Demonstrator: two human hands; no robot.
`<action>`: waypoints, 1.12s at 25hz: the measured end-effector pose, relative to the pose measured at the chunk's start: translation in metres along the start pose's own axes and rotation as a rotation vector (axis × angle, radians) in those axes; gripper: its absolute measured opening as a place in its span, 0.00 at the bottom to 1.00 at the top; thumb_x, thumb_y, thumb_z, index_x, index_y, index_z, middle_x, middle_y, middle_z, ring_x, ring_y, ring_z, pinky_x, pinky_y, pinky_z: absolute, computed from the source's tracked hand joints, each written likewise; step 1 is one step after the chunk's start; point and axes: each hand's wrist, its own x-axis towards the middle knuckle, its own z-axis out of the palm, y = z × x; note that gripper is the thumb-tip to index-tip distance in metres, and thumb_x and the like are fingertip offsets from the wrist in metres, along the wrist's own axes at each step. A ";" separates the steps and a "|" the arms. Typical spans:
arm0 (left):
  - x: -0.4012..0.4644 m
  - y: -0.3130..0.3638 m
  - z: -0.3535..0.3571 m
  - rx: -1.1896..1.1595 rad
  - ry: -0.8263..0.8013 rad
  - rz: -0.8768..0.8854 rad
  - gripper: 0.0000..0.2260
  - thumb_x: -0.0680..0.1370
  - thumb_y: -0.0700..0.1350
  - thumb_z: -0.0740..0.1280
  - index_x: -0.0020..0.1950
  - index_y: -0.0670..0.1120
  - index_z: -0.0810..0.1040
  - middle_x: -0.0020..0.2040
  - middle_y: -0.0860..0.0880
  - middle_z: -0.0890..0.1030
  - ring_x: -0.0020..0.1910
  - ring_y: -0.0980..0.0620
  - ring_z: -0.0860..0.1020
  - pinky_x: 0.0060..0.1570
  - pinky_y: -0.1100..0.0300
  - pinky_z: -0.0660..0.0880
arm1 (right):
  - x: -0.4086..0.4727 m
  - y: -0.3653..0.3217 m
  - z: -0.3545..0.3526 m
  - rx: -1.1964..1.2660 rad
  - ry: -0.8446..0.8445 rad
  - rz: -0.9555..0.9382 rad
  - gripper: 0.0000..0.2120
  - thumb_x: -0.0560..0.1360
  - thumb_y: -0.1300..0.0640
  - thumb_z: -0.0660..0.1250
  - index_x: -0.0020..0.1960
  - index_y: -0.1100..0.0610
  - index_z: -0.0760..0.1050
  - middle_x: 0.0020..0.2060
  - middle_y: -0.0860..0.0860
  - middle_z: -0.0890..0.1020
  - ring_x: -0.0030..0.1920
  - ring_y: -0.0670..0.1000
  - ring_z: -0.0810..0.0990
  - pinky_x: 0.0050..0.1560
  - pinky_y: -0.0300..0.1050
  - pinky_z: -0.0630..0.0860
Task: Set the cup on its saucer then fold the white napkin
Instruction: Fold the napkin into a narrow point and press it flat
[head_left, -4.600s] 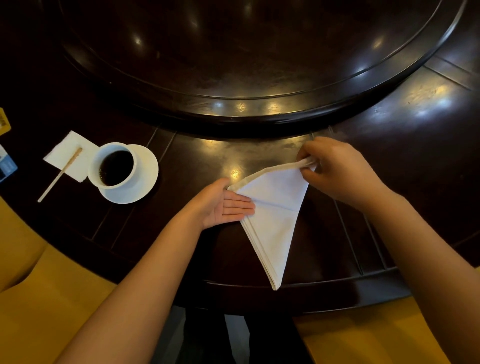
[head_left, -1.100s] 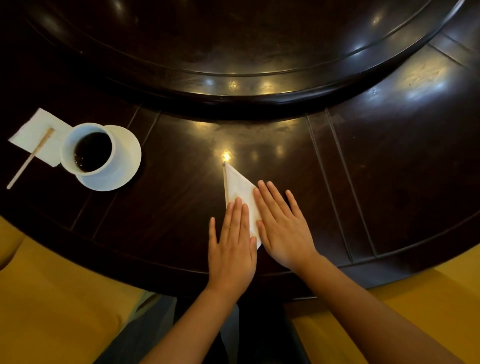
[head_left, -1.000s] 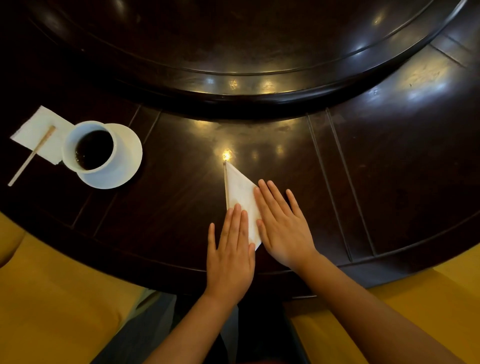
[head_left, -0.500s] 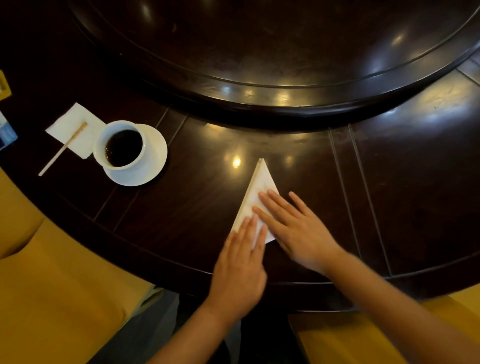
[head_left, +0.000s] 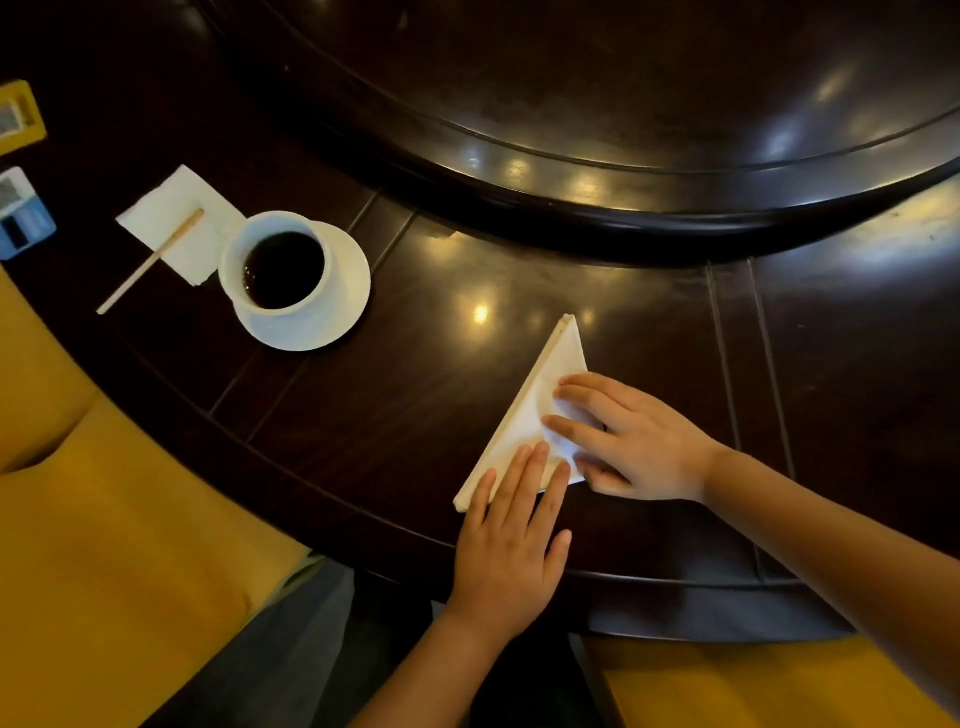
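A white cup (head_left: 280, 260) of dark coffee stands on its white saucer (head_left: 340, 312) at the left of the dark wooden table (head_left: 415, 395). The white napkin (head_left: 550, 384) lies folded into a narrow triangle near the table's front edge, its tip pointing away from me. My left hand (head_left: 511, 540) lies flat, fingers apart, on the napkin's near corner. My right hand (head_left: 634, 441) rests flat on its right side, fingers spread. The hands cover the napkin's near part.
A paper napkin (head_left: 176, 228) with a wooden stirrer (head_left: 150, 262) lies left of the cup. Small packets (head_left: 21, 213) sit at the far left edge. A raised round turntable (head_left: 623, 104) fills the table's middle. Yellow seat cushions (head_left: 104, 545) flank my legs.
The napkin went from a wide triangle held by both hands to a narrower folded one lying flat. Both hands now press on it, and it has turned slightly clockwise.
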 end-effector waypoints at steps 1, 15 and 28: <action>0.001 -0.004 -0.001 -0.004 0.008 0.000 0.28 0.77 0.55 0.56 0.75 0.46 0.57 0.75 0.43 0.61 0.74 0.46 0.59 0.69 0.46 0.58 | 0.003 -0.001 0.000 0.003 0.007 0.003 0.23 0.75 0.48 0.59 0.65 0.59 0.71 0.62 0.63 0.75 0.65 0.62 0.70 0.65 0.50 0.63; 0.026 -0.085 -0.029 -0.027 0.087 -0.163 0.24 0.77 0.53 0.55 0.71 0.44 0.66 0.72 0.42 0.67 0.72 0.45 0.63 0.68 0.45 0.57 | 0.120 0.002 -0.013 0.041 -0.001 -0.064 0.23 0.72 0.49 0.62 0.65 0.58 0.71 0.62 0.63 0.74 0.65 0.62 0.70 0.61 0.53 0.71; 0.030 -0.116 -0.038 -0.051 0.050 -0.114 0.25 0.78 0.54 0.55 0.73 0.45 0.63 0.74 0.42 0.64 0.73 0.46 0.60 0.70 0.47 0.54 | 0.144 -0.002 -0.018 0.008 -0.054 -0.040 0.23 0.73 0.48 0.62 0.66 0.56 0.69 0.64 0.61 0.73 0.66 0.61 0.69 0.64 0.54 0.68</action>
